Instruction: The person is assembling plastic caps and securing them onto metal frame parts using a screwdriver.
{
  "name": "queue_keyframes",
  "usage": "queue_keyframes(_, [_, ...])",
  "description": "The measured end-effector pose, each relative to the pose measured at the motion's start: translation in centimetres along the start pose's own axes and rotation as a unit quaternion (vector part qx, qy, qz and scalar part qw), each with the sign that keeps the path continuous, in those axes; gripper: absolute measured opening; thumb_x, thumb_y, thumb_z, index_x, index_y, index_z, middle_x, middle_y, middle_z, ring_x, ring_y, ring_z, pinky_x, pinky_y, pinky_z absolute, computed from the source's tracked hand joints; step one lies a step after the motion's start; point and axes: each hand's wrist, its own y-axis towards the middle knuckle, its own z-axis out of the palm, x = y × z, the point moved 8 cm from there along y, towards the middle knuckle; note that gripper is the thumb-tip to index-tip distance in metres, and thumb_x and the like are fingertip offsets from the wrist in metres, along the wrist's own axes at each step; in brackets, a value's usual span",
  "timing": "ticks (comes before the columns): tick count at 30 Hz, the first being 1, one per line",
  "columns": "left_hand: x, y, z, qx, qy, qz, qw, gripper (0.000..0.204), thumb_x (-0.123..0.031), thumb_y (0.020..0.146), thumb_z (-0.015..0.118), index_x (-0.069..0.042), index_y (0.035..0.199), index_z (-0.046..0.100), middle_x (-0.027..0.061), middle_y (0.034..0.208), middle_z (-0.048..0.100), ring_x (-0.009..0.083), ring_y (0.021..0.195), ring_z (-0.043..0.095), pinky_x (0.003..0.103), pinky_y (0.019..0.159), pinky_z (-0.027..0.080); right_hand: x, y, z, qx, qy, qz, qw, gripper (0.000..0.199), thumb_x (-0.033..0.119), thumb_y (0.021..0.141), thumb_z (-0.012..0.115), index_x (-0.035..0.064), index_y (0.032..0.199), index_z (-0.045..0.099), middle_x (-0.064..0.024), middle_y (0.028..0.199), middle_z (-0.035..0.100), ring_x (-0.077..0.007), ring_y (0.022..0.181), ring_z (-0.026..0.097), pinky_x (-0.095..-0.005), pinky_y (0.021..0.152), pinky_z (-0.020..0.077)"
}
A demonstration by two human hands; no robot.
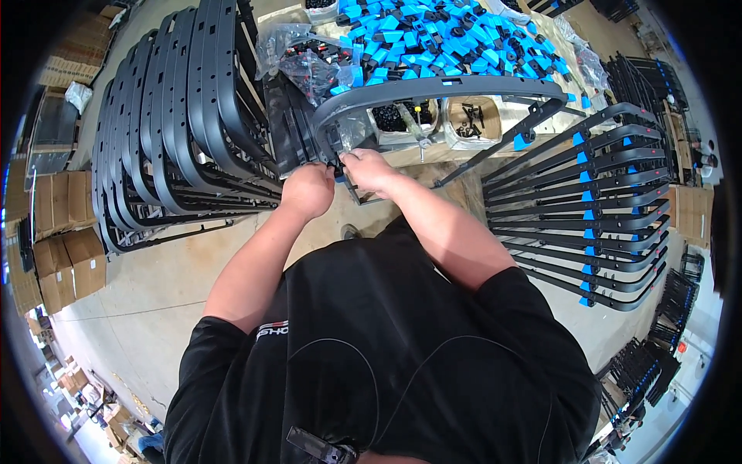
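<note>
In front of me a curved black metal frame (456, 87) rests at the worktable edge, with a blue-and-black plastic piece (524, 141) on its right leg. Both hands meet at the frame's left leg. My left hand (308, 191) is closed, its fingertips pressed against a small dark part there. From the other side my right hand (369, 171) pinches at the same spot, thumb and fingers together. What exactly lies between the fingers is too small and covered to make out.
A heap of blue and black plastic pieces (448, 39) covers the table. Boxes of black knobs (393, 117) and bolts (471, 120) stand at its near edge. Grey-black frames (166, 116) are stacked on my left; frames with blue pieces (587, 209) stand on my right. Cardboard boxes (66, 205) lie far left.
</note>
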Motion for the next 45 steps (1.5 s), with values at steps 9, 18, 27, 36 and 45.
queue_keyframes(9, [0.0, 0.0, -0.1, 0.004, -0.001, -0.005, 1.0, 0.036, -0.029, 0.103, 0.049, 0.002, 0.095, 0.068, 0.0241, 0.101, 0.07, 0.0435, 0.098, 0.066, 0.05, 0.088, 0.052, -0.9, 1.1, 0.0, 0.045, 0.033, -0.068, 0.996, 0.026, 0.022, 0.1, 0.064, -0.002, 0.108, 0.068, -0.006, 0.079, 0.066, -0.0144, 0.065, 0.058, -0.0321, 0.062, 0.05])
queue_keyframes(18, [0.4, 0.1, 0.4, 0.01, 0.01, -0.011, 1.0, 0.037, -0.032, 0.103, 0.046, -0.002, 0.096, 0.068, 0.0214, 0.103, 0.07, 0.0408, 0.099, 0.067, 0.05, 0.088, 0.053, 0.3, -0.3, -0.8, 0.019, 0.097, -0.098, 0.99, 0.024, -0.002, 0.088, 0.071, -0.0046, 0.112, 0.069, -0.0069, 0.087, 0.072, -0.0127, 0.075, 0.067, -0.0278, 0.071, 0.0555])
queue_keyframes(27, [0.1, 0.0, 0.1, -0.024, -0.011, 0.007, 1.0, 0.036, -0.028, 0.103, 0.049, 0.002, 0.092, 0.067, 0.025, 0.097, 0.069, 0.0445, 0.094, 0.066, 0.051, 0.085, 0.052, 0.4, 0.0, -1.3, 0.04, 0.108, -0.096, 0.989, 0.027, 0.002, 0.084, 0.077, -0.0039, 0.11, 0.072, -0.0081, 0.086, 0.073, -0.0128, 0.072, 0.067, -0.0272, 0.068, 0.0547])
queue_keyframes(36, [0.3, -0.2, 0.5, -0.024, -0.01, -0.002, 1.0, 0.035, -0.027, 0.103, 0.05, 0.002, 0.092, 0.067, 0.0248, 0.1, 0.069, 0.0433, 0.099, 0.065, 0.05, 0.088, 0.052, -0.2, -0.1, -0.4, 0.078, 0.115, -0.03, 0.99, 0.02, 0.016, 0.096, 0.07, -0.0037, 0.096, 0.068, -0.0052, 0.076, 0.066, -0.0125, 0.063, 0.06, -0.0297, 0.057, 0.0509])
queue_keyframes(45, [0.1, 0.2, 0.2, 0.005, 0.001, -0.019, 1.0, 0.036, -0.029, 0.103, 0.047, 0.001, 0.096, 0.067, 0.024, 0.104, 0.069, 0.0429, 0.101, 0.064, 0.05, 0.09, 0.051, -0.1, -0.1, 0.1, 0.063, 0.104, 0.024, 0.992, 0.028, 0.026, 0.103, 0.064, 0.0014, 0.091, 0.064, -0.0021, 0.074, 0.059, -0.0123, 0.059, 0.052, -0.0288, 0.053, 0.0437])
